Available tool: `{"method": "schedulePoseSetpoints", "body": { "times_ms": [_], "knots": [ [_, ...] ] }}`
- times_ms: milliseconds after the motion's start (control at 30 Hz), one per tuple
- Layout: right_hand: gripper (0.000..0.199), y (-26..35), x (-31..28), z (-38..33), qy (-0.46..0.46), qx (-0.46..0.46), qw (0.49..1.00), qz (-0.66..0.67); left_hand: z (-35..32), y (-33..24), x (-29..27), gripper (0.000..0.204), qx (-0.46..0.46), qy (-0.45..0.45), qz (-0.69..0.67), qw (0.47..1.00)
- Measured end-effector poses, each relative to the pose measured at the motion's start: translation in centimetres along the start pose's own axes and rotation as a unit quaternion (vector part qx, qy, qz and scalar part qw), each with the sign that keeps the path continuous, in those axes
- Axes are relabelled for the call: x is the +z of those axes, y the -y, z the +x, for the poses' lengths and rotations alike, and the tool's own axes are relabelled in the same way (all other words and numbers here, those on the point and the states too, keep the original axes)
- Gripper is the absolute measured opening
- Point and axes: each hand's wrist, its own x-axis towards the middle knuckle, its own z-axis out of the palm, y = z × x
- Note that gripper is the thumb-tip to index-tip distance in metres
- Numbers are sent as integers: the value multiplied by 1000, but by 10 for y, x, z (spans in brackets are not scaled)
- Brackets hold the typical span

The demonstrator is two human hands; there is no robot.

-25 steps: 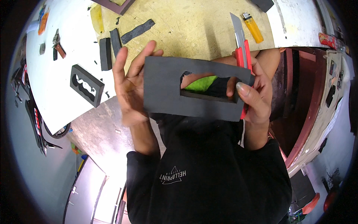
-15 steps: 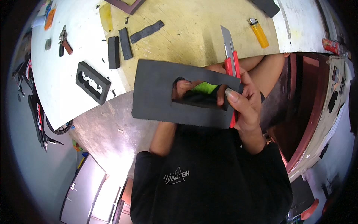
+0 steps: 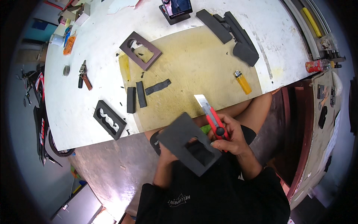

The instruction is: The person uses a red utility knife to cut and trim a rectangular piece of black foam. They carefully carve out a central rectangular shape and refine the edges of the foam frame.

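Observation:
A dark grey foam block point(image 3: 178, 130) with a rectangular cut-out hangs tilted above my lap. My left hand point(image 3: 166, 152) grips it from its left side, most of the fingers hidden behind the foam. In my right hand point(image 3: 234, 136) is a red utility knife point(image 3: 213, 120), its blade extended and pointing up toward the table. The knife is apart from the foam, just to its right. On the table in front lie a black foam strip point(image 3: 131, 100), a second strip point(image 3: 141, 94) and a thin bent offcut point(image 3: 158, 87).
A black foam frame point(image 3: 110, 119) lies near the table's front edge, with a brown one point(image 3: 141, 50) farther back. On the right are a yellow lighter point(image 3: 243, 82), dark foam pieces point(image 3: 246, 54) and a bottle point(image 3: 317, 66). A phone on a stand point(image 3: 175, 11) is at the back.
The foam block has turned and dropped lower, away from the knife. My left hand now shows at its left side. The right hand has separated from the foam, still holding the knife. The view has shifted up.

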Motion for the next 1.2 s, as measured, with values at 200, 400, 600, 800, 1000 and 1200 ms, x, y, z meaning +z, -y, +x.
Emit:
{"method": "schedulePoseSetpoints", "body": {
  "times_ms": [200,400,600,800,1000,1200],
  "knots": [
    [60,0,21,9,-15,-5,1000,3,13,-7,18,31,61,87,78,991],
    [57,-5,31,5,-50,-55,997,4,10,-24,17,28,96,76,148,981],
    [58,52,-14,10,-153,-94,983,-38,-5,-42,-1,9,-12,181,146,973],
    [60,23,-14,15,-131,-148,972,-125,16,-30,0,9,44,-59,200,977],
    [43,22,3,23,-121,-100,988,5,44,-31,-1,22,107,-120,327,931],
    [36,17,7,25,-120,-69,989,42,52,-20,18,31,126,-38,154,979]
  ]
}}
